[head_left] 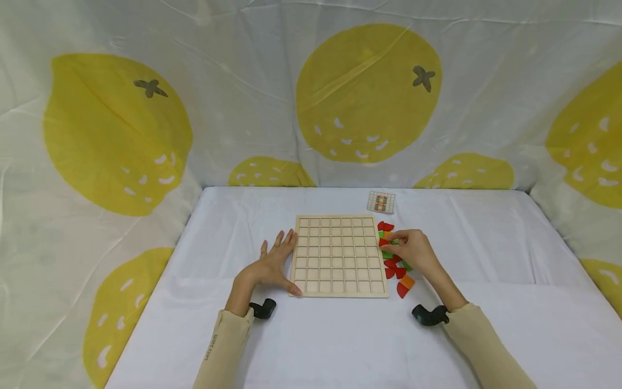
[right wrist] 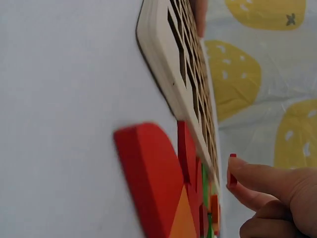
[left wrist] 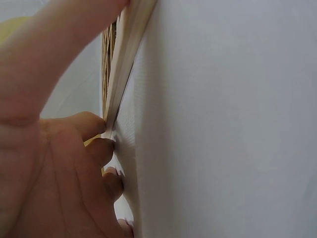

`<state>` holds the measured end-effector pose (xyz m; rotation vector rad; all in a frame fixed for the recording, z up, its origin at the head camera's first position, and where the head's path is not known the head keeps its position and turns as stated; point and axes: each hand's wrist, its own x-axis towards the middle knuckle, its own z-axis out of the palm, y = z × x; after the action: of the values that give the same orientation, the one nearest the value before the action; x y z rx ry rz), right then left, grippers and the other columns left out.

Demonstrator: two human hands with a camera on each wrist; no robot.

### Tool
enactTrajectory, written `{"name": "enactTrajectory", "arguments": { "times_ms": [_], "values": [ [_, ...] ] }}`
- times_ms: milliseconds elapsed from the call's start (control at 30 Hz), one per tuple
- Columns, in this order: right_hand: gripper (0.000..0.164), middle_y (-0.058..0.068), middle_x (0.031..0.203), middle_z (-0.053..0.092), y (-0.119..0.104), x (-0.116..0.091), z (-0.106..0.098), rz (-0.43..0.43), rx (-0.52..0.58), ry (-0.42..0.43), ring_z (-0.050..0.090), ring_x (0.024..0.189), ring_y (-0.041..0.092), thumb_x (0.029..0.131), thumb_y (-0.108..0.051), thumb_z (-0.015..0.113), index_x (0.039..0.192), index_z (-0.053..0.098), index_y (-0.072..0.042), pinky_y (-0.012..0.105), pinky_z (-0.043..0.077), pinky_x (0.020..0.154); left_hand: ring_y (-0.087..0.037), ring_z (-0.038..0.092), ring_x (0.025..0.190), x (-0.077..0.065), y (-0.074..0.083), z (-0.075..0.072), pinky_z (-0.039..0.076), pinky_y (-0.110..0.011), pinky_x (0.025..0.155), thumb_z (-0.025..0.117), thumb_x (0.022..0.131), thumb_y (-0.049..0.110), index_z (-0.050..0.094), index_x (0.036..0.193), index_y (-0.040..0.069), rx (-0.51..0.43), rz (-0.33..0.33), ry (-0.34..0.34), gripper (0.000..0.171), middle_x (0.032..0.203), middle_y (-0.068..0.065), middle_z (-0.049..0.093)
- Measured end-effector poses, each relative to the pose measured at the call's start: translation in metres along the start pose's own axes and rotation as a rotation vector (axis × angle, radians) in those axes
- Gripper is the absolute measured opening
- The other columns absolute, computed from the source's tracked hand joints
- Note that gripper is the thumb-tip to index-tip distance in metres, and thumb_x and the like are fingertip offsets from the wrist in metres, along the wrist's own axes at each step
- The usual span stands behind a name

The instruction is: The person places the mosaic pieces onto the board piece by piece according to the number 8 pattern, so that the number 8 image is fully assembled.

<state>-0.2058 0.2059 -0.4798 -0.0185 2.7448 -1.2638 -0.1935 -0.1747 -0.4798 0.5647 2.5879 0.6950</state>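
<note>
A square wooden grid board (head_left: 339,256) lies flat, its compartments bare. Along its left edge rests my left hand (head_left: 270,266), fingers spread, thumb at the near corner; the left wrist view shows the fingertips touching the board's side (left wrist: 124,64). My right hand (head_left: 413,249) is over the loose pieces just right of the board. In the right wrist view its thumb and forefinger pinch a small red piece (right wrist: 232,170) above the others. Several red, green and orange pieces (head_left: 390,263) lie beside the board; a red and orange one (right wrist: 148,178) is closest to that camera.
A small pattern card (head_left: 381,202) lies behind the board, toward the back of the white-covered table (head_left: 486,243). Behind the table hangs a cloth (head_left: 369,92) printed with lemons. Black wrist cameras (head_left: 430,315) sit on both forearms.
</note>
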Motion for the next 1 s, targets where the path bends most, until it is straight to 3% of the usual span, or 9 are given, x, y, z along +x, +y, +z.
{"name": "enactTrajectory", "arguments": {
  "times_ms": [267,433,700,1000],
  "values": [
    [0.031,-0.002,0.058,0.037,-0.019,0.02,0.023,-0.117,0.021,-0.002,0.033,0.051,0.014,0.086,-0.024,0.085,0.106,0.079,-0.001,0.024,0.026,0.048,-0.038,-0.014,0.161,0.0,0.0,0.001,-0.012,-0.072,0.123,0.099,0.061,0.046,0.0,0.166,0.005,0.002,0.003,0.002,0.15,0.175,-0.012,-0.007],
    [0.03,-0.001,0.058,0.044,-0.028,0.03,0.035,-0.114,0.031,-0.01,0.038,0.052,0.014,0.086,-0.022,0.085,0.106,0.079,-0.001,0.024,0.031,0.049,-0.037,-0.015,0.162,0.001,0.001,0.001,-0.012,-0.071,0.124,0.099,0.061,0.047,0.0,0.167,0.007,0.005,-0.002,-0.002,0.15,0.175,-0.011,-0.007],
    [0.028,0.001,0.058,0.051,-0.043,0.042,0.047,-0.144,-0.021,-0.006,0.038,0.05,0.012,0.087,-0.021,0.084,0.104,0.079,0.0,0.023,0.028,0.048,-0.036,-0.015,0.162,0.0,0.001,0.001,-0.012,-0.07,0.124,0.098,0.062,0.048,0.0,0.167,0.007,0.01,-0.006,-0.008,0.149,0.175,-0.01,-0.008],
    [0.028,0.003,0.06,0.057,-0.047,0.047,0.046,-0.108,0.021,-0.01,0.043,0.05,0.014,0.088,-0.021,0.084,0.107,0.08,-0.001,0.025,0.032,0.048,-0.037,-0.015,0.162,-0.002,0.001,-0.002,-0.012,-0.07,0.124,0.098,0.062,0.047,0.0,0.166,0.006,0.013,-0.008,-0.007,0.149,0.175,-0.011,-0.008]
  ]
}}
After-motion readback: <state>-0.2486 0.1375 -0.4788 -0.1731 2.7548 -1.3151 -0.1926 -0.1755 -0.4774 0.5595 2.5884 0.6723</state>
